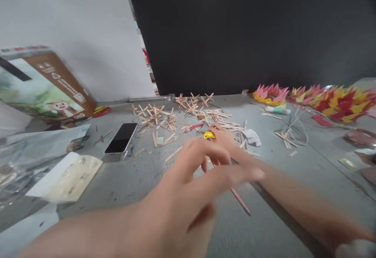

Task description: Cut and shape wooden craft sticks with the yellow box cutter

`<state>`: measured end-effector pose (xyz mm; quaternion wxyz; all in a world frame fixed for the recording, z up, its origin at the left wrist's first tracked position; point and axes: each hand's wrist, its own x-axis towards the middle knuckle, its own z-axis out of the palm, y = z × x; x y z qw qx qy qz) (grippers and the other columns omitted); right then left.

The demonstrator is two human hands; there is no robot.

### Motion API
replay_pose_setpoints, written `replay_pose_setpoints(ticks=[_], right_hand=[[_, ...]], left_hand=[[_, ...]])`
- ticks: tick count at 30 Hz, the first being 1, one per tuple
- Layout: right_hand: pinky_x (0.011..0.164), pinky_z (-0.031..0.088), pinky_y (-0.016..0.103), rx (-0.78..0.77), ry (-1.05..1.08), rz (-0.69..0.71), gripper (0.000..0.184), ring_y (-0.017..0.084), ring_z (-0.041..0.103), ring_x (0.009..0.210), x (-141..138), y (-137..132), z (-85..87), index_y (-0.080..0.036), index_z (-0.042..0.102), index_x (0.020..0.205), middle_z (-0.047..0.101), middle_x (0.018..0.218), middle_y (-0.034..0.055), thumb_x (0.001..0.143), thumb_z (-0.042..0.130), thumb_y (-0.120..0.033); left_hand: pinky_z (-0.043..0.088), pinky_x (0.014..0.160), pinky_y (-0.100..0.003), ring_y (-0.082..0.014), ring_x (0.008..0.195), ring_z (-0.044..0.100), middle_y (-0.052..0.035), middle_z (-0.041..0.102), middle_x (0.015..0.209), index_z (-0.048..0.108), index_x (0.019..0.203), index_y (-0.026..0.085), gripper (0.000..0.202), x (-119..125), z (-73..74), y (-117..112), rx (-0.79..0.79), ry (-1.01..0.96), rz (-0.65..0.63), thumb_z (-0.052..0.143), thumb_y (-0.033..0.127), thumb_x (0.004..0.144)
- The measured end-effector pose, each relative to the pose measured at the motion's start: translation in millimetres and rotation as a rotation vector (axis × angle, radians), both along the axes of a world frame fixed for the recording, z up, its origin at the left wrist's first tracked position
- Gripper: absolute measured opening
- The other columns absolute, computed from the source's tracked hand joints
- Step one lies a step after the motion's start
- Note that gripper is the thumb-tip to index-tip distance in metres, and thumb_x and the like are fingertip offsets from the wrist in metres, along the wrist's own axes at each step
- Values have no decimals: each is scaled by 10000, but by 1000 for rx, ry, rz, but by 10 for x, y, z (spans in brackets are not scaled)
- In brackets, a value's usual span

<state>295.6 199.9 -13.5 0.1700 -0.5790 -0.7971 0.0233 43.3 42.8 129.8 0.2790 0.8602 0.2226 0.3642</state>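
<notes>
1. While the left hand (188,179) sits blurred in the foreground, its fingers bend loosely and its thumb stretches apart from them, the grip released.
2. Farther out, the right hand (225,137) rests low among wooden craft sticks (230,125), just beside a yellow loop (209,135); I cannot tell whether its fingers grasp anything.
3. The sticks spread across the table's middle and back, many crossed into star-shaped bundles (155,115), others lying flat and loose close to the right hand.
4. Along the rear edge of the gray tabletop (132,183) stand a black panel (252,35) and a white wall (82,23), bounding reach behind the bundles.
5. On the left, open surface runs between the left forearm and a smartphone (122,138); beyond the phone, a printed carton (67,89) limits that side.
6. To the right, a crumpled tissue (252,137) lies near the right wrist, and farther over come a white cord (299,127), a glue stick (277,110) and a folded-paper flower (270,93).
7. Between the two arms, a reddish pencil-like stick (241,202) lies on the tabletop, partly hidden by the left hand.
</notes>
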Motion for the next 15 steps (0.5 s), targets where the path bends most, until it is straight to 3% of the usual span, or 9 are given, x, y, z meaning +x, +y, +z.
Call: replay_pose_setpoints(ticks=[2, 3, 6, 9, 12, 15], right_hand=[[764, 475, 292, 16, -2, -5, 222, 193, 688, 898, -2, 3, -4, -228, 741, 1123, 685, 1308, 79, 976, 575, -243], [767, 476, 290, 25, -1, -6, 225, 195, 692, 910, -2, 6, -9, -234, 741, 1124, 685, 1304, 74, 972, 575, -239], [780, 481, 285, 38, 2, -6, 228, 202, 698, 945, 0, 23, -26, -243, 743, 1122, 687, 1290, 60, 958, 585, -233], [773, 485, 287, 47, 1, -12, 220, 208, 699, 950, 5, 34, -42, -246, 742, 1118, 681, 1303, 59, 948, 602, -244], [749, 485, 296, 56, -3, -33, 247, 212, 698, 932, 8, 32, -48, -241, 727, 1163, 658, 1341, 74, 950, 605, -255], [730, 481, 299, 55, -8, -40, 267, 218, 698, 935, 6, 23, -43, -244, 715, 1197, 645, 1359, 80, 955, 604, -264]], left_hand=[[565, 995, -391, -220, 1111, 626, -77, 633, 1267, 623, 1403, 320, 579, 78, 22, 183, 20, 119, 20, 434, 12, 951], [547, 1024, -396, -218, 1132, 628, -79, 646, 1258, 654, 1343, 288, 527, 85, -49, 317, 29, 152, 49, 422, 13, 958], [463, 1146, -454, -245, 1255, 605, -98, 677, 1304, 687, 1271, 218, 386, -25, -501, 788, 2, 301, 87, 454, 81, 996], [424, 1196, -460, -248, 1362, 569, -97, 640, 1451, 629, 1401, 250, 415, -208, -978, 1112, -161, 376, 166, 465, 157, 1031], [397, 1223, -472, -240, 1430, 512, -83, 595, 1525, 579, 1483, 294, 440, -291, -1210, 1173, -184, 372, 94, 458, 224, 1066], [357, 1249, -480, -231, 1496, 436, -54, 573, 1564, 568, 1505, 327, 443, -267, -1243, 1096, -48, 405, -75, 457, 240, 1085]])
